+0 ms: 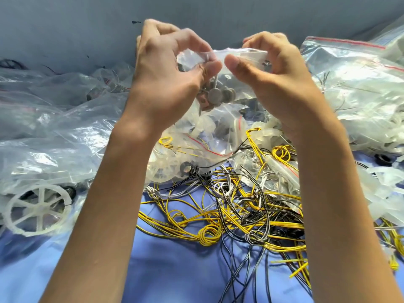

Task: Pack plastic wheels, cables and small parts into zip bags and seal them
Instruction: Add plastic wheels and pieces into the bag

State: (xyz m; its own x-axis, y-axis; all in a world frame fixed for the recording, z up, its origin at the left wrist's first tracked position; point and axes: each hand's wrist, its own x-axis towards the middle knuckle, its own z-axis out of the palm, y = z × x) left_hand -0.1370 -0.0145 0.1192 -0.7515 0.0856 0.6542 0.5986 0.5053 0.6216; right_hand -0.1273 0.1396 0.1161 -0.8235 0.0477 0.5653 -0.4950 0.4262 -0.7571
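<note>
Blue cloth (175, 270) strewn with yellow cables (209, 232). Small zip bag (220, 88) of grey discs (216, 95) held aloft, top edge pinched by left hand (168, 73) and right hand (275, 79).

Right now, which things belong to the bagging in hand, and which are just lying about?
In use: left hand, right hand, both pinching the small zip bag; grey discs inside it.
Lying about: yellow cables, white wheel, big filled bag, blue cloth.

Mouth of small bag (227, 84) lay partly hidden behind left hand (166, 68) and right hand (277, 77). Its grey parts (215, 95) were blurred (kind unclear). Rightward, large bag (360, 84) ran off the edge.
</note>
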